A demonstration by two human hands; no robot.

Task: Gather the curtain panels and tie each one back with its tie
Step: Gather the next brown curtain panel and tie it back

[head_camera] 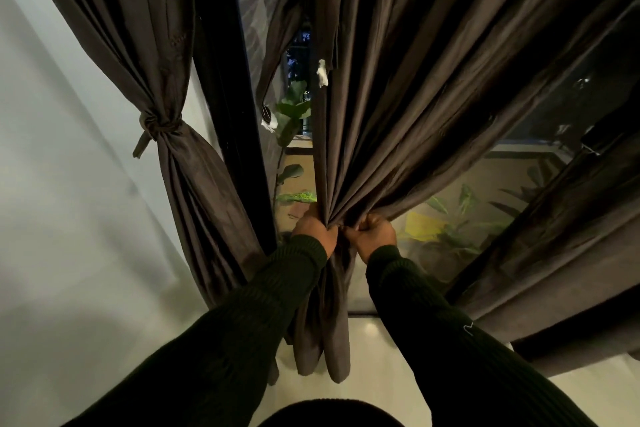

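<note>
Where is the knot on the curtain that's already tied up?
In the head view, the knotted dark fabric tie cinches the dark brown curtain panel on the left, beside the white wall.

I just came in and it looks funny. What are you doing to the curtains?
A person is bunching up the middle curtain panel, gripping its folds with the left hand and right hand. It isn't tied yet. The left curtain panel is already gathered and knotted with its tie.
</note>
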